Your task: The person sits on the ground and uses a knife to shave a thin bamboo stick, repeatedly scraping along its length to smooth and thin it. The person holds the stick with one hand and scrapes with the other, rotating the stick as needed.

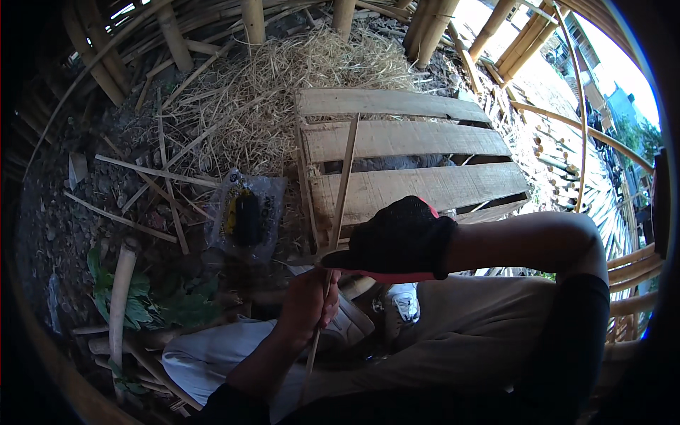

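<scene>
Bare left hand (309, 301) clenched around thin bamboo strip (344, 180), gloved right hand (397, 241) just above it gripping a blade (312, 259) against the strip, strip slanting up over wooden pallet (418, 188), plastic bag (246, 216) left of pallet

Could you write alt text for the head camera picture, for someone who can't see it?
A seated person grips a thin bamboo strip in the bare left hand, the black-gloved right hand closed over it just above. Beyond lie a wooden pallet, straw and a plastic packet.
</scene>
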{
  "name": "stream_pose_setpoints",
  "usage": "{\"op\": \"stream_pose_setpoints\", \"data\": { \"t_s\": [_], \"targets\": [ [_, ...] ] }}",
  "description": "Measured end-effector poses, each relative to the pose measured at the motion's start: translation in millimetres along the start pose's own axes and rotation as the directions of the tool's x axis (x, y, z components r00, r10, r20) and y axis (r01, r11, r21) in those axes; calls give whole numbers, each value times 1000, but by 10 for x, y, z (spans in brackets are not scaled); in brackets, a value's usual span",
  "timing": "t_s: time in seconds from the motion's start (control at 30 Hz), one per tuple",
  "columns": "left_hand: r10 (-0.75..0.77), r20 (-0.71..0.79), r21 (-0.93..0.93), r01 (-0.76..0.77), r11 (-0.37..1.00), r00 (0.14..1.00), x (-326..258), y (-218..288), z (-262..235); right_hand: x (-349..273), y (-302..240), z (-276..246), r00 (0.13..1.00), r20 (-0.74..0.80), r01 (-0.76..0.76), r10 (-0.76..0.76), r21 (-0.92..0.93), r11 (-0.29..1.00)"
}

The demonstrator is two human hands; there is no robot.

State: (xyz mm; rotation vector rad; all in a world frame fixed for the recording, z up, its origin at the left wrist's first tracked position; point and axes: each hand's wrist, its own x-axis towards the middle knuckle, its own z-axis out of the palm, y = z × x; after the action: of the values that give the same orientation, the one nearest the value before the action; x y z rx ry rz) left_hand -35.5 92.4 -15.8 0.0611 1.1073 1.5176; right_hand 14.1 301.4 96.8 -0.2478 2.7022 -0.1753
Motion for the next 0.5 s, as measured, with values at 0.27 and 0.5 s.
{"op": "stream_pose_setpoints", "data": {
  "t_s": [0.27,0.5],
  "targets": [
    [76,-71,104,-68,992,995,13,-18,75,73,1,-64,997,79,22,-7,-188,982],
    [61,-68,132,-52,990,996,-84,-6,101,151,644,-201,935,-113,-355,337,-235,905]
  ]
}}
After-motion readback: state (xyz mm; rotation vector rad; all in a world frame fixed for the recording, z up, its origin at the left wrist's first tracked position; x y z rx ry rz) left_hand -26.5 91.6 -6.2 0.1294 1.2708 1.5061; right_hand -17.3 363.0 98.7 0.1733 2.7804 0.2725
